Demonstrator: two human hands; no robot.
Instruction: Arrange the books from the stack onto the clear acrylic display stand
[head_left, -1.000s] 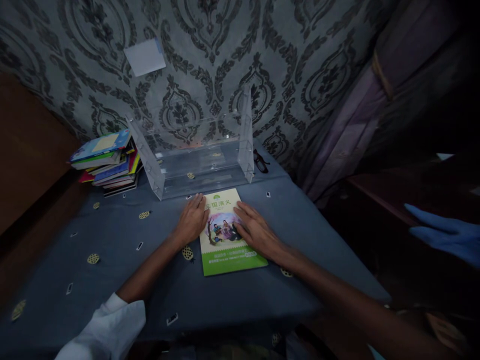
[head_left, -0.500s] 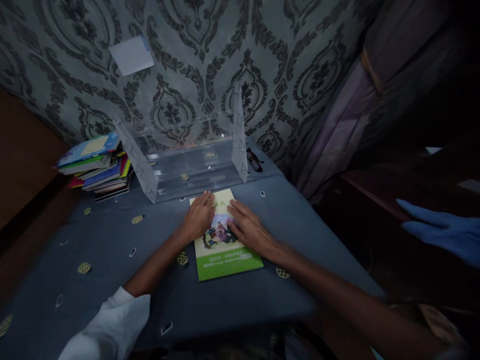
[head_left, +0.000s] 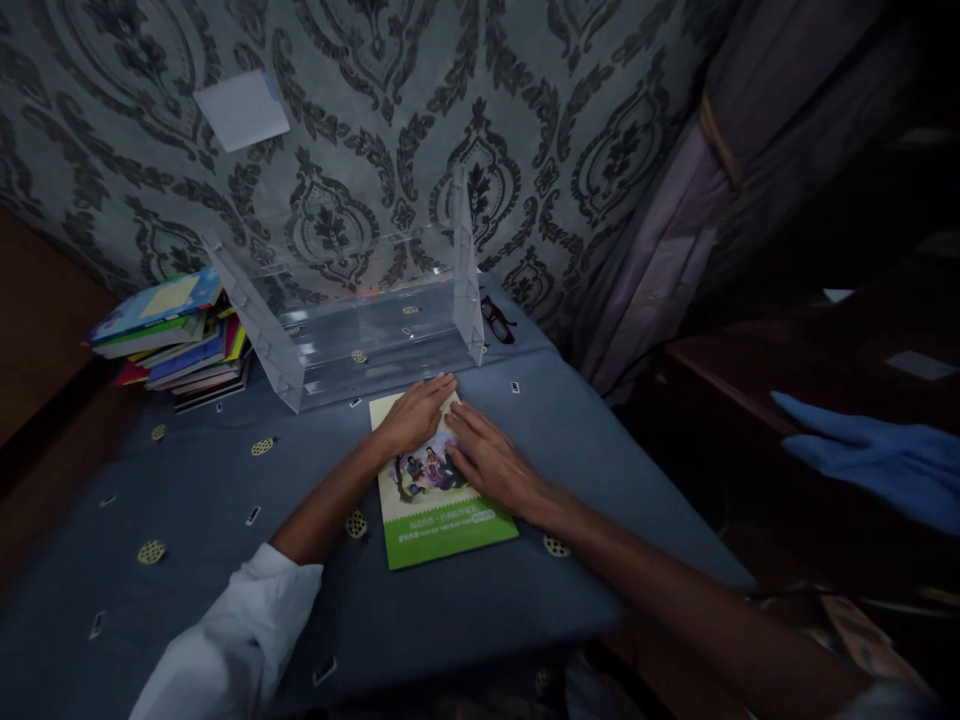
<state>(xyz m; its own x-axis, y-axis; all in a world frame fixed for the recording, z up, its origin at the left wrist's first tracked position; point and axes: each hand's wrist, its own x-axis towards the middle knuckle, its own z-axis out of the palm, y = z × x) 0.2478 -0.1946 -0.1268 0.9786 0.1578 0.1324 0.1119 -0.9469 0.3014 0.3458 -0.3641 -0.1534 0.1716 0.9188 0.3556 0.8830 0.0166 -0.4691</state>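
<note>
A thin book with a cream and green illustrated cover lies flat on the blue tablecloth in front of me. Across the upper part of its cover rests my left hand, fingers stretched out flat and pointing up and right. My right hand lies on the right side of the cover, also flat, its fingertips close to the left hand. The book's title area is mostly hidden under the two hands. Just beyond the book stands a clear plastic rack with tall side panels.
Several books are piled in a stack left of the rack. Eyeglasses lie to its right. A white card is on the patterned wall, and a curtain hangs at right. A blue glove shape shows at the right edge.
My left hand has slid rightward across the top of the cover, closer to my right hand. My right hand stays on the book. The whole view has shifted slightly.
</note>
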